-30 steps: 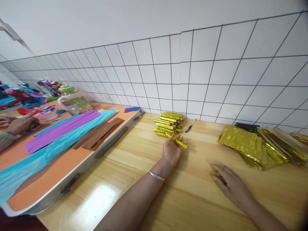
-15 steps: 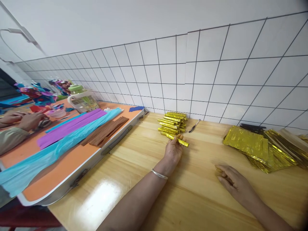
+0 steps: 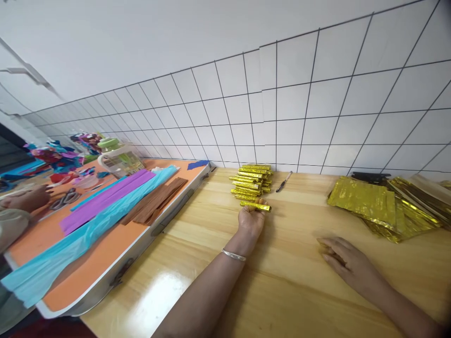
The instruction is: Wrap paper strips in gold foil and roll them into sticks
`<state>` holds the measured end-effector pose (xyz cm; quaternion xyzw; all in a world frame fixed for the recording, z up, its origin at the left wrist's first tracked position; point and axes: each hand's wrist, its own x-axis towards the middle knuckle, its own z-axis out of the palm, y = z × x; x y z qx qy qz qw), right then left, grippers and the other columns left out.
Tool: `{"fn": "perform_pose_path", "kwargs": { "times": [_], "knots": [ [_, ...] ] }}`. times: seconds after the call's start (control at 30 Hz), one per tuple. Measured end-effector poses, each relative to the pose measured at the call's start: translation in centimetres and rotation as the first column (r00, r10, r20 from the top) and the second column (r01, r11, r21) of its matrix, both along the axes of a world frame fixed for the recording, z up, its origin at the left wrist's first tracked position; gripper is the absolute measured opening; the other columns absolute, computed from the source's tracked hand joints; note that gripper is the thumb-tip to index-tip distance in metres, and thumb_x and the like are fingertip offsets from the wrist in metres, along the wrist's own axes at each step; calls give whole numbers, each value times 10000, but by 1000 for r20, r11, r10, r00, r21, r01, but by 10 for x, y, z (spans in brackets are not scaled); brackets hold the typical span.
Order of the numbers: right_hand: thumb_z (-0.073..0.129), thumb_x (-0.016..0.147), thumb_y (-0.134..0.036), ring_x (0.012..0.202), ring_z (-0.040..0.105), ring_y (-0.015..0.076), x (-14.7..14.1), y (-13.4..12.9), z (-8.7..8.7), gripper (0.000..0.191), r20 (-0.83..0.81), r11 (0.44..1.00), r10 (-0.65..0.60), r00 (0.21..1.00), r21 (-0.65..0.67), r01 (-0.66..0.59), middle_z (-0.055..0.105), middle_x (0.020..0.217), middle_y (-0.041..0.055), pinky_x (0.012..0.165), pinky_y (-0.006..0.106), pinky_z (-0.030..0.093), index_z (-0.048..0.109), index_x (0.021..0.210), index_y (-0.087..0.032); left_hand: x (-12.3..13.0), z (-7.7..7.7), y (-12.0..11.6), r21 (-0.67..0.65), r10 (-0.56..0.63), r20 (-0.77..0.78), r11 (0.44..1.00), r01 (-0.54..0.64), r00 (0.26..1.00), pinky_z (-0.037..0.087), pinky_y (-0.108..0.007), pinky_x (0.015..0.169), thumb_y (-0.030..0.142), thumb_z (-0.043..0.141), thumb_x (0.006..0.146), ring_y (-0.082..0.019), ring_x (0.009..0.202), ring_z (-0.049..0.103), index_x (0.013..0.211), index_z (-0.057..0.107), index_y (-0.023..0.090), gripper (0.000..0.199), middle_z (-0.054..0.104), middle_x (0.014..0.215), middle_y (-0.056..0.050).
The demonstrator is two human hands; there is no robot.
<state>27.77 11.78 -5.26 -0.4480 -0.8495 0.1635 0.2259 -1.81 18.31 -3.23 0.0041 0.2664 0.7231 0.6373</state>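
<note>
Nearest on the right, the right hand [image 3: 343, 257] is half curled over the table [image 3: 282, 295], and whether it holds anything cannot be told. A little farther and to the left, the left hand [image 3: 251, 220] grips a gold roll [image 3: 264, 207] just on the near side of a pile [image 3: 252, 180] of similar rolls; gold sheets [image 3: 364, 204] lie well to the right. Beside the pile's right side is a pen [image 3: 283, 182], near the wall [image 3: 299, 108].

We wear a thin, silvery bangle [image 3: 233, 255] around our left wrist [image 3: 238, 244]. Beyond the bangle our left hand [image 3: 251, 220] is bare, behind it the left forearm [image 3: 204, 291]; right of it, our right hand [image 3: 345, 258] and right forearm [image 3: 398, 298] are bare.
</note>
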Motion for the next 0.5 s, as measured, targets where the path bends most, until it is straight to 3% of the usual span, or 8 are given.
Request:
{"fn": "perform_pose_path", "kwargs": {
  "times": [0.27,0.5],
  "knots": [
    [460,848,-358,1030,558,206,0,1,4,321,-1,999,6,1000,44,-6,592,1127,59,872,378,488,537,1140,-249,7,-1,4,-8,76,-83,997,-77,994,502,-350,825,-102,349,463,-138,816,608,757,514,146,419,581,841,-41],
    [445,857,-334,992,570,218,-2,2,4,281,12,994,62,998,89,-63,612,1072,75,850,405,496,571,1090,-239,-28,13,19,20,185,-176,983,-185,967,509,-313,794,-142,343,500,-131,827,603,852,507,161,492,576,881,-32]
  ]
}}
